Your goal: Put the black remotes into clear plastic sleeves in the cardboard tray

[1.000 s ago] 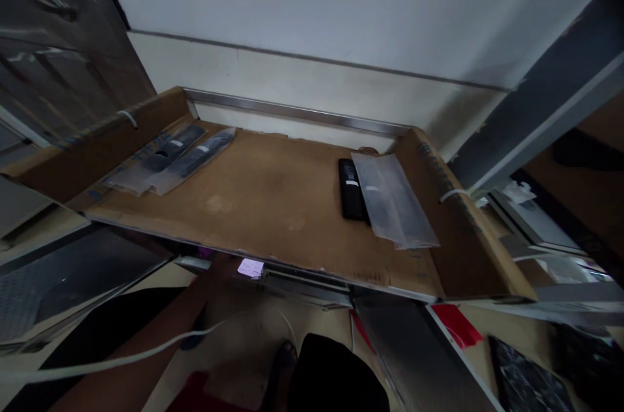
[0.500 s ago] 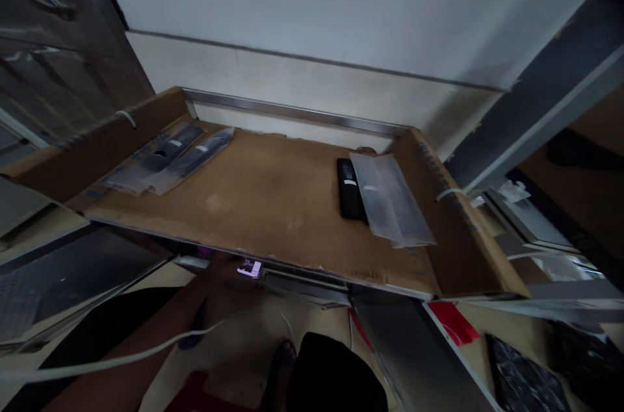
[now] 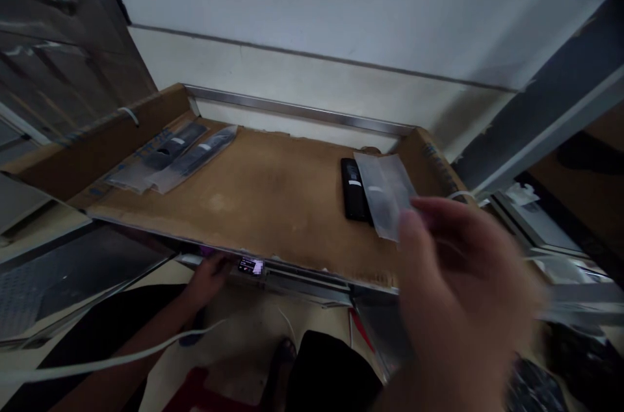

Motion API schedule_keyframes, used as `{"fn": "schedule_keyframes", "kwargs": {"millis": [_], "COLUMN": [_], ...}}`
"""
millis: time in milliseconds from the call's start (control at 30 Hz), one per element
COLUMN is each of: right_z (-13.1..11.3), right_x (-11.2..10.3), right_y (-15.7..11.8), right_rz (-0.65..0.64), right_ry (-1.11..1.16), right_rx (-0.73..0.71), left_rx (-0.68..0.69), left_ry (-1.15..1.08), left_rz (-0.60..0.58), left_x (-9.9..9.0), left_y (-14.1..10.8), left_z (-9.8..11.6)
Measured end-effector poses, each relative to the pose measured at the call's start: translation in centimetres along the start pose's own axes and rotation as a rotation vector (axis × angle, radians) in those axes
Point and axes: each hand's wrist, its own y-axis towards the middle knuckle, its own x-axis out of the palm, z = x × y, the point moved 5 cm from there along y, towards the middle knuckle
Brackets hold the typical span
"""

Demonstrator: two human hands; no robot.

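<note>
My right hand [image 3: 468,282], blurred, reaches over the right side of a cardboard-lined tray [image 3: 273,191]. Its thumb and forefinger are apart at the edge of a frosted plastic sleeve [image 3: 383,188], whose lower right part is hidden behind the hand. Under the sleeve's left edge lies a black oblong device [image 3: 353,194] with a small white label. Below the tray's front edge is my left hand [image 3: 214,269], beside a phone [image 3: 251,265] with a lit screen. The left fingers are dark and partly hidden, so their grip is unclear.
Two dark oblong items in clear sleeves [image 3: 173,158] lie at the tray's left end. Cardboard side walls [image 3: 97,126] border it, and a pale wall [image 3: 312,9] stands behind. A white cable [image 3: 121,355] crosses in front of my left forearm.
My right hand has come into view from the lower right, up to the plastic sleeve. The sleeve and device lie as before. My left hand stays near the phone, its arm slightly shifted.
</note>
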Motion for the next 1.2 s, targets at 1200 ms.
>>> {"fn": "schedule_keyframes", "kwargs": {"millis": [1200], "right_z": [2.6], "right_x": [28.6], "right_y": [-18.4], "right_rz": [-0.951], "right_ry": [0.232], "right_rx": [0.255], "left_rx": [0.532], "left_ry": [0.007], "left_rz": [0.11], "left_x": [-2.9], "left_y": [12.7], "left_z": [23.8]}}
